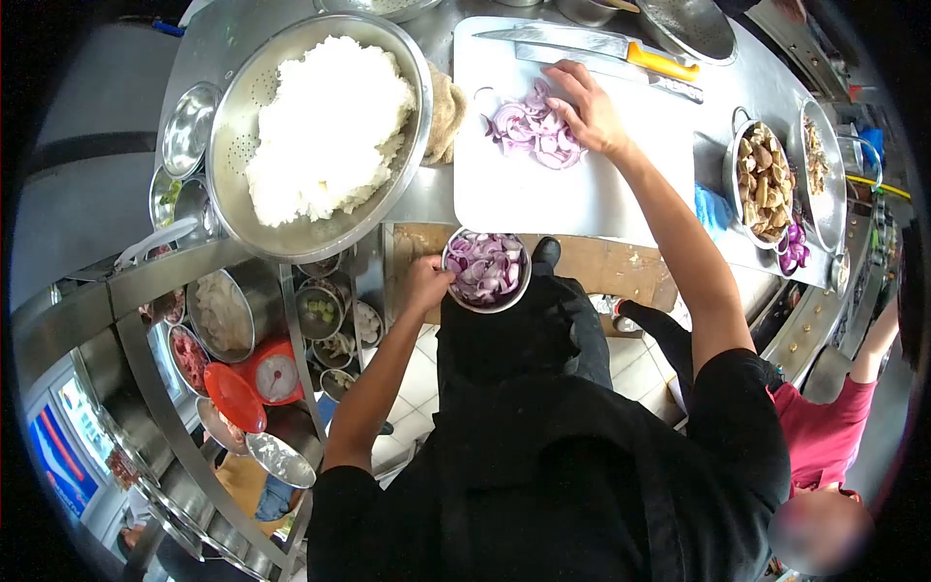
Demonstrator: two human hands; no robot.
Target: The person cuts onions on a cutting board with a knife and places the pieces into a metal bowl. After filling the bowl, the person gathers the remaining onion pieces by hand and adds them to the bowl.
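My left hand (428, 283) grips the rim of a metal bowl (527, 279) full of sliced red onion (483, 266), just below the near edge of the white cutting board (626, 189). On the board, my right hand (588, 109) rests with fingers apart at the right side of a loose pile of sliced red onion (531, 126). Its fingertips touch the slices. Beyond that hand lie a yellow-handled knife (664, 62) and a second blade (582, 60) beside it.
Left of the board stands a big colander (225, 194) heaped with white food (330, 126). Mushrooms fill a pot (761, 189) at the right, near whole red onions (795, 250). A red scale (276, 373) sits on the lower left shelf. A person in a red shirt (824, 427) works at the right.
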